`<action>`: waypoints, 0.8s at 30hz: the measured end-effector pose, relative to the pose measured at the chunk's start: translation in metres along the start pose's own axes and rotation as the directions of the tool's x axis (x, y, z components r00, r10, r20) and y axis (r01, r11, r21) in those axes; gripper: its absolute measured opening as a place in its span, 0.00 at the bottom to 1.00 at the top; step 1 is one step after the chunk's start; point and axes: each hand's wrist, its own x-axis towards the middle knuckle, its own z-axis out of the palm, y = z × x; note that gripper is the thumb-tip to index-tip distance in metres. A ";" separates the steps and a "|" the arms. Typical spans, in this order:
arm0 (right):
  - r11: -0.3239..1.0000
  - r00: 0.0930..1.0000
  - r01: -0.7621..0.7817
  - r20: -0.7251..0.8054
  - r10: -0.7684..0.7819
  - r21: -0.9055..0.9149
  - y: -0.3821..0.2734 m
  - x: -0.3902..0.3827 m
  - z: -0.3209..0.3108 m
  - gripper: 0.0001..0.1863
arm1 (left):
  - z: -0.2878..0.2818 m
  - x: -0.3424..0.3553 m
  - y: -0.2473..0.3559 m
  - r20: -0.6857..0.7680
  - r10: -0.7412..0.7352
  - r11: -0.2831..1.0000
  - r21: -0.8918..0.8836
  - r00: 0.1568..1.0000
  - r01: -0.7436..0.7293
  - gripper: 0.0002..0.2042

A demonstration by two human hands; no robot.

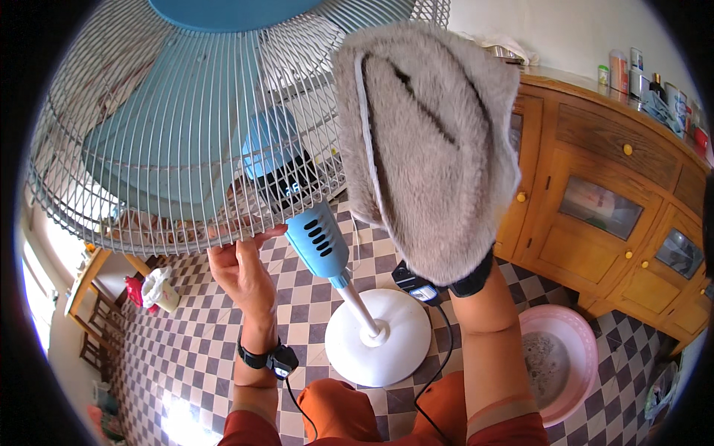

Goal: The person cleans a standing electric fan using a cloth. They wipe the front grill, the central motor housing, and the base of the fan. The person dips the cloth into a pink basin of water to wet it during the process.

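Observation:
A pedestal fan with a white wire guard point(186, 126) and blue blades point(160, 160) tilts toward me at upper left. My left hand point(239, 267) grips the lower rim of the guard from below. My right hand wears a fluffy grey cleaning mitt point(431, 149), raised and pressed against the right side of the guard. The blue motor housing point(318, 239) and white pole run down to a round white base point(379, 336) on the floor. Both wrists carry black bands with cables.
A pink basin point(571, 363) with grey dirty water sits on the checkered floor at right. A long wooden cabinet point(617, 208) with glass doors lines the right wall, bottles on top. A white bag point(158, 286) and wooden chairs stand at left.

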 end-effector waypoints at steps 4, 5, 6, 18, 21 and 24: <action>0.983 1.000 0.005 0.028 0.000 -0.183 0.002 -0.012 0.003 0.33 | -0.004 -0.001 -0.008 0.021 0.017 1.000 -0.004 1.000 -0.017 0.08; 0.976 0.999 0.010 0.032 -0.003 -0.216 0.003 -0.014 0.004 0.33 | -0.002 -0.001 -0.007 0.002 0.023 1.000 0.003 1.000 -0.023 0.08; 0.970 0.999 0.013 0.036 -0.004 -0.242 0.003 -0.015 0.005 0.33 | 0.001 -0.003 -0.006 -0.017 0.028 1.000 0.010 0.999 -0.028 0.08; 0.903 0.981 0.193 0.107 -0.165 -0.383 0.006 -0.012 0.008 0.32 | -0.008 -0.002 -0.009 0.003 0.024 0.999 0.033 1.000 -0.024 0.09; 0.873 0.971 0.238 0.135 -0.199 -0.425 0.003 -0.012 0.008 0.31 | -0.003 -0.001 -0.008 0.013 0.034 0.999 -0.002 0.999 -0.034 0.09; 0.842 0.959 0.282 0.154 -0.237 -0.461 -0.002 -0.004 0.006 0.31 | -0.003 0.000 -0.005 0.013 0.029 0.999 -0.024 0.999 -0.029 0.09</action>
